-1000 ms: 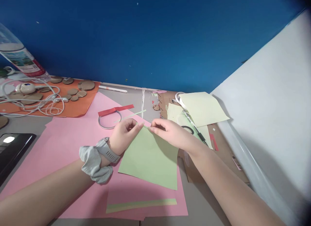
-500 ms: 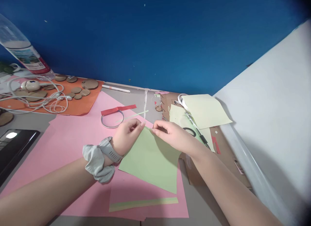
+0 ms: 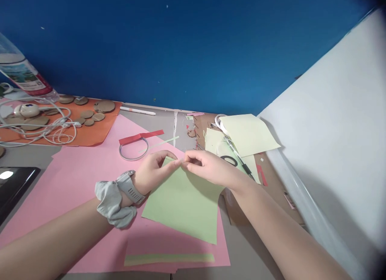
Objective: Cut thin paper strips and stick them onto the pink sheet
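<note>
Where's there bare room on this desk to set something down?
Bare pink paper shows between the black device and the scrunchie; a smaller grey desk patch lies between that paper and the right forearm. Crowded: the orange paper, under earphones and cardboard discs.

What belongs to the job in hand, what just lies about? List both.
Apparently in the job:
light green paper sheet, pinched along its far edge by
left hand
right hand

Probably just lying about:
clear plastic labelled bottle
glossy black flat object
slim white pen
</note>
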Action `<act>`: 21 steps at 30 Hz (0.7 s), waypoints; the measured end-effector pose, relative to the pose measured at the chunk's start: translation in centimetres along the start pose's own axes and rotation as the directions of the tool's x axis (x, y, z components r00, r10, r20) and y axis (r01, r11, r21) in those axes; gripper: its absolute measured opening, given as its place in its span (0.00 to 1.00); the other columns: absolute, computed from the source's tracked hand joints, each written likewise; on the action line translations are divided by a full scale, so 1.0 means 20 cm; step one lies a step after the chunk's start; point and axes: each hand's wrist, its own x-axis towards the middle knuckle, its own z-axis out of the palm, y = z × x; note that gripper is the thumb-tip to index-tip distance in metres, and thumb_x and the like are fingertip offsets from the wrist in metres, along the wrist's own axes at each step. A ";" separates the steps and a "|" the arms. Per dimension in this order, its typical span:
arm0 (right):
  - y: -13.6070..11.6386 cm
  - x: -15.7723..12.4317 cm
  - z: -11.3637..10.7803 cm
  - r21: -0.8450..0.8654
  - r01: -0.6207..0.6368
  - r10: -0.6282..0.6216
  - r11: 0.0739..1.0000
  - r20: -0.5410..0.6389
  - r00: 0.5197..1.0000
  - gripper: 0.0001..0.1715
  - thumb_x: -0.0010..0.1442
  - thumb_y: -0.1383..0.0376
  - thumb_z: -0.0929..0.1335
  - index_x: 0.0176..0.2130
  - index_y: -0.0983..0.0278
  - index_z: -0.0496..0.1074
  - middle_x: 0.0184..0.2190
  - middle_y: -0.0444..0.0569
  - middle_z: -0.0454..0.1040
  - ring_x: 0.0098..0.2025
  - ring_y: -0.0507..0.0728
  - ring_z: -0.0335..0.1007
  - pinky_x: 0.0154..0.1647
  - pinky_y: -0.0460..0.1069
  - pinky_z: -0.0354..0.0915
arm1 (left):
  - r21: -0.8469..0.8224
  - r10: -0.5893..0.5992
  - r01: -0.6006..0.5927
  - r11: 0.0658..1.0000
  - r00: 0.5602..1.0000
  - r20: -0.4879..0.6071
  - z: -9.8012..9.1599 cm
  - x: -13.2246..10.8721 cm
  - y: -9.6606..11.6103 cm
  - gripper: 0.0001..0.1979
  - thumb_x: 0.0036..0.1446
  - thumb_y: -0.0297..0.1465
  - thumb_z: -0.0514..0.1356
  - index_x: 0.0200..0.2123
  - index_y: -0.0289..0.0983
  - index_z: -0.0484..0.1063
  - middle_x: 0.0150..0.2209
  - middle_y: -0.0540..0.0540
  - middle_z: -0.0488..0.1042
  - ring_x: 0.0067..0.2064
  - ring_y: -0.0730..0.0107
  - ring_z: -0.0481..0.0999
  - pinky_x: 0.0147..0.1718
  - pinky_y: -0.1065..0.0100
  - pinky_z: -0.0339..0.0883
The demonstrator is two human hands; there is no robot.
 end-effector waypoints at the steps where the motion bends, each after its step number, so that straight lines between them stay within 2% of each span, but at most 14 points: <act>1: 0.00 0.00 0.00 0.000 0.006 -0.006 1.000 0.007 1.000 0.15 0.63 0.55 0.60 0.29 0.61 0.58 0.24 0.39 0.56 0.24 0.49 0.49 0.25 0.46 0.47 | 0.028 0.001 -0.002 1.000 1.000 0.021 0.00 0.00 0.00 0.15 0.55 0.43 0.57 0.30 0.37 0.72 0.27 0.50 0.70 0.28 0.72 0.64 0.25 0.72 0.57; 7: 0.00 0.00 0.00 0.006 0.032 -0.032 0.999 0.023 0.999 0.16 0.64 0.54 0.59 0.28 0.61 0.58 0.24 0.38 0.57 0.25 0.49 0.50 0.25 0.46 0.47 | 0.124 -0.044 0.044 0.991 0.999 -0.004 0.00 -0.01 0.01 0.17 0.56 0.45 0.55 0.29 0.36 0.72 0.23 0.52 0.67 0.23 0.76 0.58 0.21 0.73 0.52; 12: 0.00 0.01 -0.02 0.008 0.033 -0.034 0.999 0.049 0.998 0.17 0.64 0.53 0.59 0.28 0.61 0.58 0.24 0.39 0.56 0.25 0.49 0.51 0.26 0.46 0.48 | 0.071 -0.022 0.022 0.997 1.000 0.011 0.01 -0.01 0.00 0.17 0.57 0.44 0.54 0.28 0.36 0.70 0.21 0.54 0.62 0.22 0.77 0.55 0.22 0.73 0.51; 18: -0.01 0.01 -0.02 -0.027 -0.013 0.013 1.000 0.027 1.000 0.18 0.64 0.53 0.59 0.28 0.61 0.56 0.24 0.39 0.56 0.26 0.50 0.51 0.25 0.46 0.47 | 0.027 -0.071 0.071 0.997 0.997 0.001 0.01 -0.01 -0.01 0.19 0.58 0.46 0.52 0.28 0.36 0.69 0.19 0.55 0.56 0.21 0.77 0.53 0.20 0.72 0.48; 21: 0.00 0.01 -0.02 -0.018 -0.022 0.022 1.000 0.026 0.999 0.19 0.63 0.52 0.59 0.27 0.61 0.56 0.24 0.39 0.56 0.25 0.50 0.50 0.25 0.46 0.47 | 0.051 -0.040 0.041 0.998 0.999 -0.028 0.01 0.00 0.00 0.18 0.58 0.44 0.52 0.27 0.36 0.68 0.20 0.54 0.58 0.23 0.76 0.56 0.22 0.72 0.50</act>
